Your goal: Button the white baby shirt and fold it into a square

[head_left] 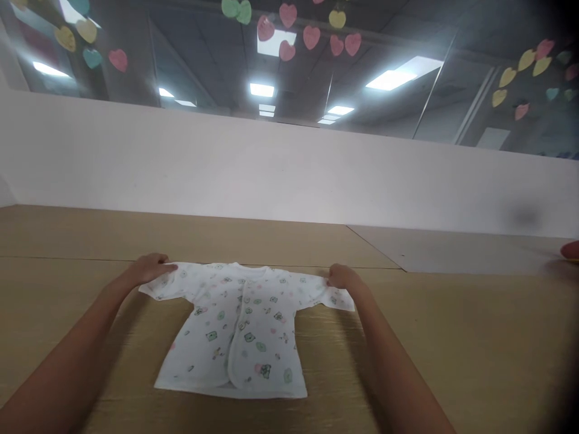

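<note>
A small white baby shirt [253, 331] with green, pink and grey prints lies spread out, front side up, its neckline pointing away from me. An overlapping curved front edge runs down its middle. At the left sleeve, my left hand [149, 268] is closed on the cloth near the cuff, thumb on top. My right hand [344, 278] grips the upper edge of the right sleeve, its fingers curled and partly hidden. Both arms reach forward on either side of the shirt, and the sleeves are stretched outward between my hands.
The shirt is on a wide tan table [452, 349] with a seam across it. A grey panel [434, 250] covers the back right. Behind stands a low white wall [253, 169] under glass with heart-shaped stickers [312, 37]. Part of a finger [570, 250] shows at the right edge.
</note>
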`<state>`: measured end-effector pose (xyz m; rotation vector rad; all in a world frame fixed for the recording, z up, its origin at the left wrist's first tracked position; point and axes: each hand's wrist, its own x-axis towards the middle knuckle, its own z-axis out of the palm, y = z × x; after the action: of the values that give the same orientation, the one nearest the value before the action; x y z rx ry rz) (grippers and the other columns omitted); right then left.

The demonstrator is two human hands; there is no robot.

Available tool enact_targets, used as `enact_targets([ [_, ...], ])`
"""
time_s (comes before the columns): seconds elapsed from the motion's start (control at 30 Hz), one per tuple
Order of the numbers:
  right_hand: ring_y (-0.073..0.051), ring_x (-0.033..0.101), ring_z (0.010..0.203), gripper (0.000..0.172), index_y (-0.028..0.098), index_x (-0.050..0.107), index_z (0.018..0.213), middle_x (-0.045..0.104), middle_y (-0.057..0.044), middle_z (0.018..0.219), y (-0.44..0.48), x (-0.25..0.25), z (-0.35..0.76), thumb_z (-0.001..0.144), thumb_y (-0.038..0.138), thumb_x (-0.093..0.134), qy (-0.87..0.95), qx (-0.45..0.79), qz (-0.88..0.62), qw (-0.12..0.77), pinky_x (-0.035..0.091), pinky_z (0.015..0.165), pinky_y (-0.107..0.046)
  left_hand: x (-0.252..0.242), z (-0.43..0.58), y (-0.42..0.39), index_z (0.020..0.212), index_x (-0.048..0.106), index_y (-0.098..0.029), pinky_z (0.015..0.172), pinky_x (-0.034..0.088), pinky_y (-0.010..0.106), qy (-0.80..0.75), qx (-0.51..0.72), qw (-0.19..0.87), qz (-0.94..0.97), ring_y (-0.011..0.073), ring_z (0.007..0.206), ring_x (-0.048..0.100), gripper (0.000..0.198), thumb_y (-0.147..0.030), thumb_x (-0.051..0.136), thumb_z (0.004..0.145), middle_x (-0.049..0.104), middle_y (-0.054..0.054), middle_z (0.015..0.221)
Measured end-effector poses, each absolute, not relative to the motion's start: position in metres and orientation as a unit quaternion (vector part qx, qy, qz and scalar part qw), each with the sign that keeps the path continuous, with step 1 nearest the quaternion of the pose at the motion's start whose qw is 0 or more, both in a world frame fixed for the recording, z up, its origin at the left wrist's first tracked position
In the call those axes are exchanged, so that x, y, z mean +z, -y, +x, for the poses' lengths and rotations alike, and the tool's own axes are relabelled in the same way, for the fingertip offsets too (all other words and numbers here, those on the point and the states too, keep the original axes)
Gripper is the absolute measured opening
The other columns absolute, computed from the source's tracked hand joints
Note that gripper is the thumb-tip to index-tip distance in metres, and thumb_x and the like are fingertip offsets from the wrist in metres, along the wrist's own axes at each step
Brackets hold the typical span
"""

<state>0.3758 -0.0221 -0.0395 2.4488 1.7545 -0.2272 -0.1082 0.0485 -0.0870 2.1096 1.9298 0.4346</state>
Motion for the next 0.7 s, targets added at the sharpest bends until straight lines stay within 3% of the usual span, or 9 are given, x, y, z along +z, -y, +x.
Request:
enact_targets([
  [0.1, -0.025, 0.057, 0.099, 0.031, 0.011, 0.061, 0.105, 0.06, -0.018, 0.104, 0.024, -0.039, 0.384, 0.075, 0.013, 0.053, -0.548, -0.048, 0.834, 0.041, 0.043, 0.072, -0.029, -0.082, -0.105, -0.047, 0.064, 0.052, -0.018, 0.056, 0.034, 0.026, -0.66, 0.151, 0.145, 0.721, 0.0202, 0.064, 0.052, 0.041, -0.059, 0.049, 0.066, 0.055, 0.003, 0.067],
  [0.23, -0.025, 0.057, 0.099, 0.033, 0.011, 0.057, 0.109, 0.059, -0.018, 0.104, 0.025, -0.039, 0.389, 0.078, 0.011, 0.047, -0.508, -0.019, 0.861, 0.023, 0.042, 0.075, -0.031, -0.086, -0.112, -0.047, 0.077, 0.059, -0.018, 0.061, 0.037, 0.026, -0.679, 0.173, 0.122, 0.703, 0.0233, 0.077, 0.056, 0.047, -0.062, 0.056, 0.059, 0.061, 0.005, 0.08],
  [0.4, -0.023, 0.053, 0.104, 0.032, 0.012, 0.057, 0.107, 0.058, -0.016, 0.105, 0.026, -0.043, 0.391, 0.081, 0.006, 0.041, -0.481, 0.064, 0.874, -0.022, 0.038, 0.083, -0.034, -0.09, -0.121, -0.048, 0.08, 0.06, -0.018, 0.065, 0.038, 0.028, -0.697, 0.163, 0.102, 0.691, 0.0248, 0.082, 0.057, 0.039, -0.051, 0.06, 0.058, 0.063, 0.008, 0.087],
  [0.53, -0.025, 0.05, 0.105, 0.028, 0.014, 0.059, 0.103, 0.056, -0.014, 0.109, 0.027, -0.034, 0.387, 0.081, 0.009, 0.042, -0.484, 0.104, 0.864, -0.086, 0.035, 0.081, -0.035, -0.071, -0.088, -0.04, 0.086, 0.06, -0.019, 0.065, 0.038, 0.027, -0.695, 0.202, 0.058, 0.688, 0.0235, 0.085, 0.057, 0.032, -0.043, 0.056, 0.066, 0.064, 0.007, 0.095],
  [0.7, -0.017, 0.056, 0.084, 0.022, 0.015, 0.061, 0.092, 0.063, -0.008, 0.091, 0.024, -0.025, 0.337, 0.084, 0.015, 0.04, -0.578, 0.065, 0.789, -0.197, 0.033, 0.065, -0.025, -0.07, 0.023, -0.014, 0.087, 0.062, -0.02, 0.069, 0.038, 0.027, -0.573, 0.239, 0.07, 0.781, 0.0198, 0.083, 0.058, 0.023, -0.032, 0.046, 0.077, 0.064, 0.005, 0.093],
])
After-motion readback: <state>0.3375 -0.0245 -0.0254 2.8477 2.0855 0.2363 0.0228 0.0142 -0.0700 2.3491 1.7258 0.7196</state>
